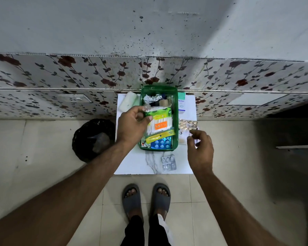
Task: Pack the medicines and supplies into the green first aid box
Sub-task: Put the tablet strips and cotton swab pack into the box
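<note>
Two hands at the green box [175, 121].
Left hand [132, 126] pinches the swab pack [158, 121] over it; right hand [200, 148] pinches a small strip [196, 140] beside it.

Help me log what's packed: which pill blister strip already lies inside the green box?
The blue blister strip, at the near end of the green first aid box. The silver strip and the gold strip lie outside on the table.

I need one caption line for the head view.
Left hand lowers cotton swab pack into green box; right hand picks up a strip.
</note>
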